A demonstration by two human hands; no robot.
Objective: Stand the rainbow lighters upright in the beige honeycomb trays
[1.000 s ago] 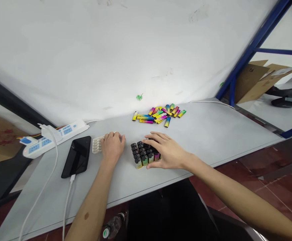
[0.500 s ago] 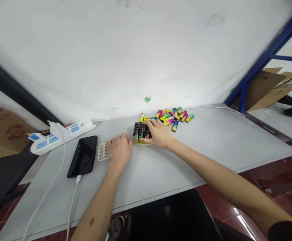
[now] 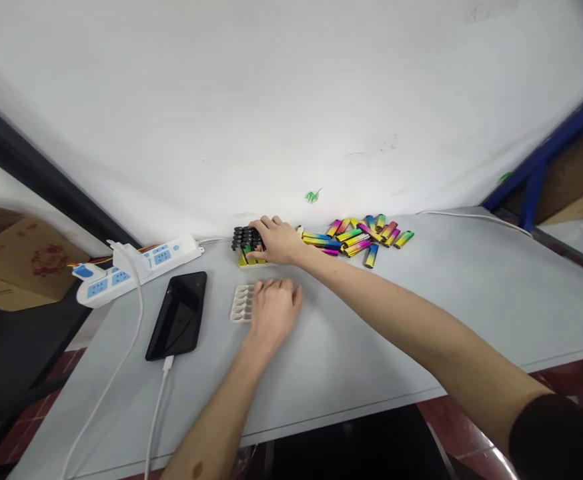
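Lighter block [image 3: 246, 253]: moved back near the wall [image 3: 271, 120], left of the loose lighters [image 3: 356, 239].
Black caps [image 3: 244, 233]: up, the block's lighters standing, long axes vertical.
Right hand [image 3: 277, 240]: arm stretched forward, fingers gripping the block's right side.
Left hand [image 3: 274, 310]: fingers bent over the white tray [image 3: 242, 304]; cannot tell whether it grips.
Finish: glossy rainbow lighters, rounded tray pockets.

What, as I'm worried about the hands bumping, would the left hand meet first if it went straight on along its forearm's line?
Most likely the right hand, around its wrist, just beyond the left hand; their heights are unclear, so it might pass beneath.
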